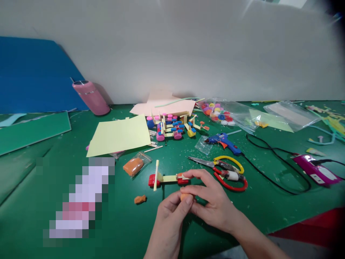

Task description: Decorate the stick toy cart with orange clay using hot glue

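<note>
Between my left hand (pixel 172 212) and my right hand (pixel 212 201) is a small lump of orange modelling clay (pixel 186 196). My left thumb presses on it, and the fingers of my right hand close around its other side. My right index finger reaches forward to the right end of a small toy car (pixel 168 178), which has red wheels and a pale wooden stick body. To the left lie a loose scrap of orange clay (pixel 140 199) and a bagged block of orange clay (pixel 134 167). Scissors (pixel 229 171) with red and yellow handles rest beyond my right hand.
A blue glue gun (pixel 225 141) trails a black cord to a purple power strip (pixel 316 169). Several toy cars (pixel 169 129) stand behind a yellow sheet (pixel 121 136). A pink bottle (pixel 91 99) leans at the back left; a bag of bottle caps (pixel 217 112) lies at the back.
</note>
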`<state>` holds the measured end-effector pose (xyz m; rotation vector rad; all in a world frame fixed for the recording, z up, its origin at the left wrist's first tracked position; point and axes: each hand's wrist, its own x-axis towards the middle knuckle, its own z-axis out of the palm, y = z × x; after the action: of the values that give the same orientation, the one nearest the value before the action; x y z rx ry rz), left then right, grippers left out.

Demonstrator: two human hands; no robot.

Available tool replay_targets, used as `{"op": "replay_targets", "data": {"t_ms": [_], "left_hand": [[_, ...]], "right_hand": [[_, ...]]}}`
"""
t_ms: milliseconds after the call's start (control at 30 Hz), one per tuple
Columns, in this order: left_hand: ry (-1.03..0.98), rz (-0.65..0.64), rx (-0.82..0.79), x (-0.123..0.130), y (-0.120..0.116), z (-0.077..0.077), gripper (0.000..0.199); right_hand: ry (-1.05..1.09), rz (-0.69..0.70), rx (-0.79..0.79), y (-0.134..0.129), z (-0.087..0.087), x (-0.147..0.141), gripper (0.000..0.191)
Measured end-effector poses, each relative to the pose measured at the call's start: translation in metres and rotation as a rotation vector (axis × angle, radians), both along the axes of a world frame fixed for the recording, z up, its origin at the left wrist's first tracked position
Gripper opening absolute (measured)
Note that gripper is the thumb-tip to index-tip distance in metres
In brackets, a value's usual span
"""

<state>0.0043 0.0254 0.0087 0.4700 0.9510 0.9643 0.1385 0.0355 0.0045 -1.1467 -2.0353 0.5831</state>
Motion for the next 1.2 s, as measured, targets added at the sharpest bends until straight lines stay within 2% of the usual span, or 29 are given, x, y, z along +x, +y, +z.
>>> {"op": "replay_targets", "data": {"t_ms": [333,533,633,700,933,1100,1200], "left_hand": [[0.016,-0.032,0.014,-0.0030,0.0011,-0.0024,0.013],[-0.060,-0.078,-0.020,-0.0039,0.0002,-0.0030,0.014],[-0.073,-0.056,-0.031,-0.0044,0.0001,-0.0048,0.020],[-0.067,-0.025,-0.048,-0.0051,0.0007,-0.0055,0.017],[-0.030,0.028,-0.086,-0.0072,0.0023,-0.0030,0.012],[-0.033,-0.019,-0.062,-0.0082,0.0013,-0.0025,0.014],[-0.058,-0.024,-0.025,-0.0086,0.0013,-0.0044,0.020]], "right_hand": [[-0.016,-0.011,0.020,0.0001,-0.0017,-0.0003,0.020],[0.028,-0.012,0.012,-0.0001,-0.0012,0.0001,0.020],[0.050,-0.017,0.010,0.0007,-0.0012,0.0015,0.019],[0.035,-0.015,0.011,0.0012,-0.0010,0.0021,0.019],[-0.005,0.003,-0.044,0.0007,-0.0012,0.0011,0.042],[0.042,-0.006,-0.040,0.0009,-0.0032,0.0005,0.021],[0.065,-0.020,-0.028,0.0017,-0.0045,0.0010,0.020]]}}
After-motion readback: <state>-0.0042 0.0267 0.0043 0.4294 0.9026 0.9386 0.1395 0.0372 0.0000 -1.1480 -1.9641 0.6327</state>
